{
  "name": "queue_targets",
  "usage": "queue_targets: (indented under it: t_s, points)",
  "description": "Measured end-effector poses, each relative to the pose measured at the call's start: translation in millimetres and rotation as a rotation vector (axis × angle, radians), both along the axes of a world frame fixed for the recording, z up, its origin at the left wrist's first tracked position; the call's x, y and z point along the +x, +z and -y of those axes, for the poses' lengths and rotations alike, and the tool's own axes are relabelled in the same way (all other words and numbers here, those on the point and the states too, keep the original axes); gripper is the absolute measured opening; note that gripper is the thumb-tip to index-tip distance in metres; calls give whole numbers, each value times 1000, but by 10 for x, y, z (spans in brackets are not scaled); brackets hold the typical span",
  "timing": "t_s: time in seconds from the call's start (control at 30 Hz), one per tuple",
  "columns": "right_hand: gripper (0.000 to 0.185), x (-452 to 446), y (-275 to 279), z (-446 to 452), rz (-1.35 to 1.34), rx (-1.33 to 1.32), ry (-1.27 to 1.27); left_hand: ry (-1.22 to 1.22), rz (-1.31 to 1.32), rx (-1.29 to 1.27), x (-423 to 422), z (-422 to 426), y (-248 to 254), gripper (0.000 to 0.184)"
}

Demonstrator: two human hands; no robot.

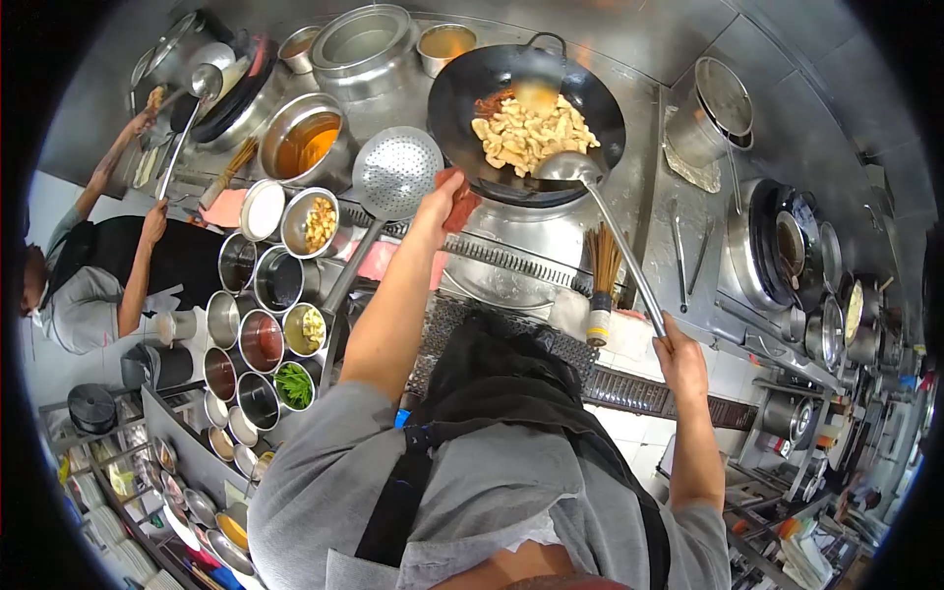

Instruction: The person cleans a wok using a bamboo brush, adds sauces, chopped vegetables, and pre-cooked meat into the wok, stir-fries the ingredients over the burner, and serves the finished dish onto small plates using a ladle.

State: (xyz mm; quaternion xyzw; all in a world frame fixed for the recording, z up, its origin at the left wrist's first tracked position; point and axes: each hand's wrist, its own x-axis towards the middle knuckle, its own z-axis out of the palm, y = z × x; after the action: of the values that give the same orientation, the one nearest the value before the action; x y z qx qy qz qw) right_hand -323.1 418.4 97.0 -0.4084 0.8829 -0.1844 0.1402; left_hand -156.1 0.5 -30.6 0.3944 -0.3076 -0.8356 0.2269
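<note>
A large black wok [600, 103] holds pale, chopped pieces of food [531, 136], with some reddish bits at their left side. My left hand [442, 200] is closed on a folded red cloth [462, 209] against the wok's near left rim. In my right hand [680, 362] is the long handle of a metal ladle [623, 236]. The ladle's bowl rests against the food at the wok's right side. Just left of my left hand lies a perforated strainer [397, 173], its handle pointing toward me. A blurred brownish patch shows above the food.
Pots of seasonings [261, 339] crowd the left side, below a pot of amber oil [307, 143]. A bamboo brush [602, 270] stands near the ladle handle. Tongs [680, 251] lie on the right counter. At far left, another person [93, 280] holds a ladle by a second wok.
</note>
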Motion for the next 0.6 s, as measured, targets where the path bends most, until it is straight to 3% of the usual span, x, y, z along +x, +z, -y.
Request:
queue_targets:
  t_s: [0.07,0.2,0.23,0.33,0.4,0.47,0.5,0.6]
  points:
    - [47,-2,-143,59,56,31,-22,4,211,-107,225,-63,-19,12]
    - [46,38,-253,251,36,34,-27,-101,201,-36,50,18,41,9]
    - [46,36,-310,273,73,18,-50,-189,117,-61,-2,72,97,20]
    - [44,130,-291,265,121,-2,-101,-73,149,69,-327,32,231,30]
    - [44,210,-285,207,158,-71,-120,-136,165,101,-474,63,191,37]
    - [46,249,-187,183,175,-6,-148,-107,145,103,-603,75,75,34]
    - [46,265,-188,155,154,-27,-143,-31,79,64,-647,53,16,20]
    - [45,277,-162,111,75,-30,-129,-87,51,81,-607,-40,-138,8]
